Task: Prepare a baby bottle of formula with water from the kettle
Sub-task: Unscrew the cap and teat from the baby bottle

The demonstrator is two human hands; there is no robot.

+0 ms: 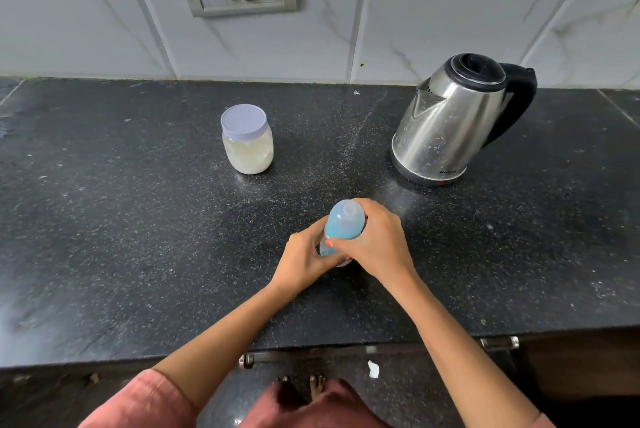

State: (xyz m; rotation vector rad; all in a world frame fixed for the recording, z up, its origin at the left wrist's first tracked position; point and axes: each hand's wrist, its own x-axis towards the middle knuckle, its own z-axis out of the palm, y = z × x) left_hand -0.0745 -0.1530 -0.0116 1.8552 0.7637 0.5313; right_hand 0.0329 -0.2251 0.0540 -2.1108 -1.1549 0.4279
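My left hand (304, 259) grips the lower body of the bottle (344, 225), and my right hand (375, 240) curls round its top. The bottle is upright at the front middle of the surface (138, 237), apparently resting on it. The lidded jar (247, 140) is behind it to the left, the kettle (453, 119) to the right.

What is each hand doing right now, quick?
Left hand: closed round the lower part of the baby bottle.
Right hand: closed round the bottle's top.
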